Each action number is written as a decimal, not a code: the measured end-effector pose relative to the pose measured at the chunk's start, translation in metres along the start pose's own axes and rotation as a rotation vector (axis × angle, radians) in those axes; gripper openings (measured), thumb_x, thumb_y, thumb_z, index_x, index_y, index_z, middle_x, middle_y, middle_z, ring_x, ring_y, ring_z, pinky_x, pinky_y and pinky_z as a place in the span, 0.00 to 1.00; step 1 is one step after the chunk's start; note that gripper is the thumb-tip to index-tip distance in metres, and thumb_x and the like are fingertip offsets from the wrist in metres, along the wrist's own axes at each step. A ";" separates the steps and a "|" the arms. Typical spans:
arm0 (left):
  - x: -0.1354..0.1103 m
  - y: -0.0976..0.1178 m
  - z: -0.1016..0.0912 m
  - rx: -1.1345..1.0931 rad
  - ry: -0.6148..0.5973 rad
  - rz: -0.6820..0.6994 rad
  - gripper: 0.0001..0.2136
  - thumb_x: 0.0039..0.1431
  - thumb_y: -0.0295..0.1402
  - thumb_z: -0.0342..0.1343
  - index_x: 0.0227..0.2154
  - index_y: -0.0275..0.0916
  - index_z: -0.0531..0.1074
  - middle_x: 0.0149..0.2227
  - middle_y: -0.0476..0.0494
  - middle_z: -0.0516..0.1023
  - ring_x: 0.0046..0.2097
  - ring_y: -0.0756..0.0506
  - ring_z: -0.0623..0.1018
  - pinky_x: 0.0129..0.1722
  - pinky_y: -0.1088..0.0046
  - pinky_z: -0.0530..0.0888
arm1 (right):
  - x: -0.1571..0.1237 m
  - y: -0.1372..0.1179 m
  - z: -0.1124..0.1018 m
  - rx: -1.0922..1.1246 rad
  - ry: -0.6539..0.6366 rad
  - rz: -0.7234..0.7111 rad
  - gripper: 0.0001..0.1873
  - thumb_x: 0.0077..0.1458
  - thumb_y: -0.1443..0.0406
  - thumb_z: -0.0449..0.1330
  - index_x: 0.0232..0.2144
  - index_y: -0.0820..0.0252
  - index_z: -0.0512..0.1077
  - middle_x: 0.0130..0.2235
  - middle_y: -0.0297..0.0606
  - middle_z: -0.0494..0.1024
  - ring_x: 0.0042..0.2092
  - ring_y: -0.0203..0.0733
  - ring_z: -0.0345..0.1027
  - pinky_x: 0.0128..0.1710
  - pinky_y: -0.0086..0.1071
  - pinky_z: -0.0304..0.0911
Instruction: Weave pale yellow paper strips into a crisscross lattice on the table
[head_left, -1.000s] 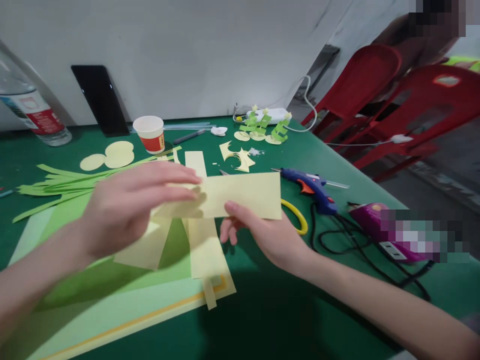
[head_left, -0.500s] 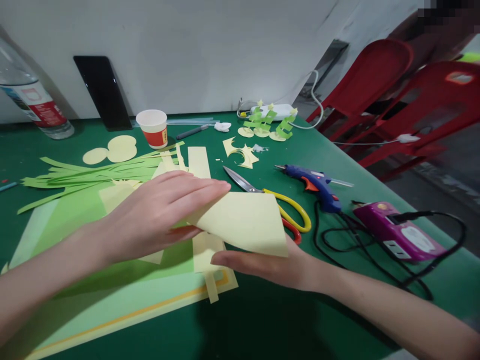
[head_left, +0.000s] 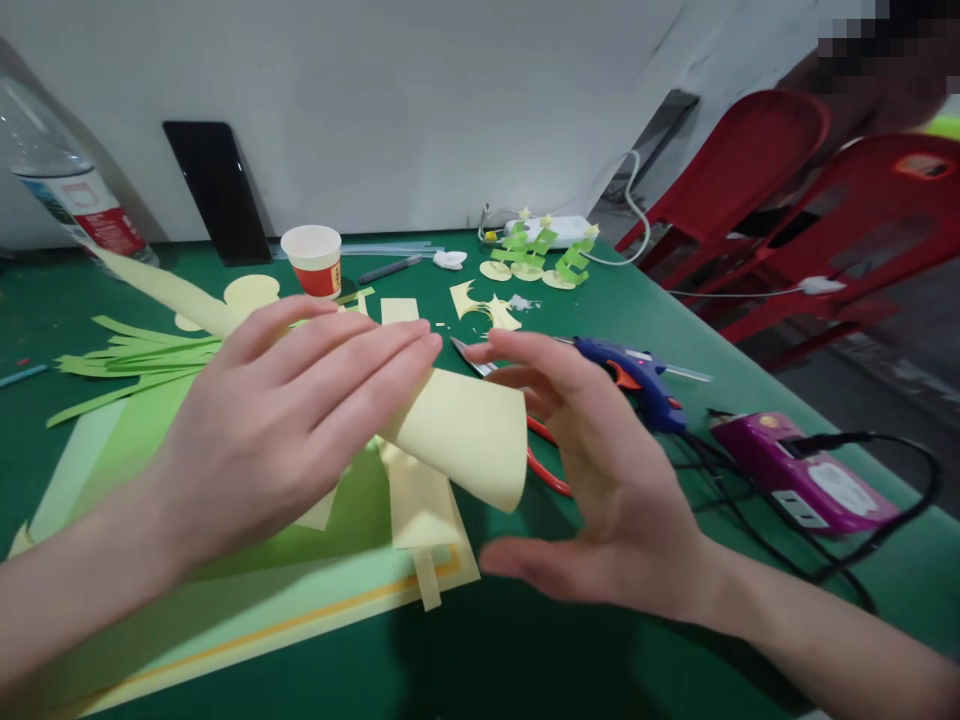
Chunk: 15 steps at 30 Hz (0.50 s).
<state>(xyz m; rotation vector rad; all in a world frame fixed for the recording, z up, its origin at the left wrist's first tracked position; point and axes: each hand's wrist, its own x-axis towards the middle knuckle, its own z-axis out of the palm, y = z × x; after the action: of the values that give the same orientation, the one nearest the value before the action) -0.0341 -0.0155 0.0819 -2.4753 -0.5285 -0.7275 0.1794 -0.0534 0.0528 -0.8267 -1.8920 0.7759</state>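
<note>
My left hand is closed on a pale yellow paper sheet, which curls into a cone shape above the table; its far corner sticks out past my wrist toward the bottle. My right hand hovers open just right of the curled sheet, fingers spread, holding nothing. Under my hands lie more yellow paper pieces on stacked green sheets. Scissors with red and yellow handles lie partly hidden behind the sheet and my right hand.
On the green table lie green paper strips, a paper cup, a water bottle, a black phone, a blue glue gun, a purple device with cords and small paper figures. Red chairs stand at right.
My left hand has rolled the yellow sheet from flat into a curl. My right hand has let go of it and opened beside it.
</note>
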 end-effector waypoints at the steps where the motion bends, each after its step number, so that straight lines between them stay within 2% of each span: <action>1: 0.000 0.002 -0.001 0.006 -0.022 0.006 0.16 0.55 0.21 0.47 0.47 0.30 0.65 0.48 0.35 0.74 0.45 0.38 0.75 0.47 0.58 0.67 | -0.001 0.000 0.001 -0.022 0.011 -0.008 0.38 0.42 0.64 0.66 0.55 0.49 0.55 0.53 0.38 0.62 0.53 0.44 0.58 0.50 0.36 0.60; 5: -0.001 0.008 -0.001 -0.051 -0.116 -0.006 0.18 0.56 0.20 0.46 0.50 0.32 0.62 0.52 0.39 0.71 0.50 0.42 0.72 0.53 0.58 0.63 | -0.004 0.001 0.004 0.000 0.091 -0.004 0.24 0.49 0.73 0.59 0.47 0.49 0.63 0.45 0.33 0.71 0.44 0.36 0.66 0.42 0.29 0.64; 8: -0.002 0.008 -0.002 -0.150 -0.141 -0.061 0.20 0.57 0.21 0.45 0.54 0.32 0.59 0.53 0.38 0.69 0.51 0.43 0.70 0.52 0.62 0.65 | 0.000 -0.001 0.002 0.011 0.167 0.027 0.16 0.49 0.74 0.58 0.39 0.50 0.68 0.37 0.30 0.75 0.36 0.34 0.67 0.36 0.29 0.65; 11: -0.005 0.002 -0.004 -0.242 -0.153 -0.164 0.20 0.58 0.28 0.46 0.55 0.35 0.59 0.49 0.40 0.73 0.47 0.43 0.72 0.45 0.68 0.70 | 0.009 -0.005 -0.001 -0.011 0.254 0.021 0.12 0.48 0.74 0.59 0.32 0.51 0.70 0.31 0.29 0.75 0.33 0.33 0.67 0.34 0.29 0.65; 15: -0.005 -0.006 -0.010 -0.290 -0.157 -0.285 0.19 0.56 0.38 0.51 0.50 0.39 0.65 0.36 0.46 0.77 0.35 0.45 0.76 0.31 0.74 0.70 | 0.023 -0.007 -0.011 0.042 0.319 -0.033 0.09 0.47 0.74 0.59 0.27 0.54 0.71 0.28 0.29 0.72 0.32 0.32 0.65 0.31 0.26 0.63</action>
<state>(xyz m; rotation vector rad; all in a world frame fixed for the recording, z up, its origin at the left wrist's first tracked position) -0.0448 -0.0173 0.0885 -2.7755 -0.9056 -0.7675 0.1791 -0.0372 0.0734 -0.8371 -1.5969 0.6196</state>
